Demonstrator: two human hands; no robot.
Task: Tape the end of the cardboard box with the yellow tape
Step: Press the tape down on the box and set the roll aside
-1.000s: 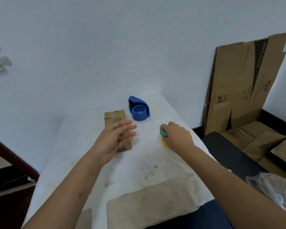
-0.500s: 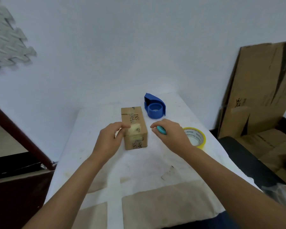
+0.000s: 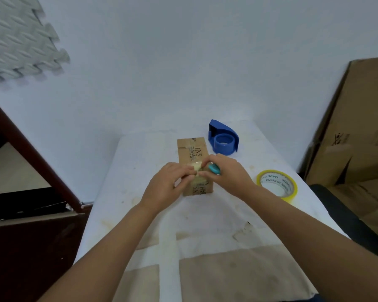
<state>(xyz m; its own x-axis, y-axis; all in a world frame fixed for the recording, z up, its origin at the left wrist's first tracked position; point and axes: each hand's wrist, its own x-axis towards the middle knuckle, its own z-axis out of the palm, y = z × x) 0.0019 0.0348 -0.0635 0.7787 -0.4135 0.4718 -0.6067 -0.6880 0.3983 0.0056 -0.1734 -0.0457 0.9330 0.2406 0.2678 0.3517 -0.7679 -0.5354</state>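
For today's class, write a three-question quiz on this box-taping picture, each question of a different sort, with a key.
1. True or false: the yellow tape roll lies on the table to the right of the cardboard box.
2. Which hand holds the small teal object? A) left hand B) right hand C) neither
3. Fill in: the blue tape dispenser stands at the box's far ______ corner.

Key: 1 true; 2 B; 3 right.
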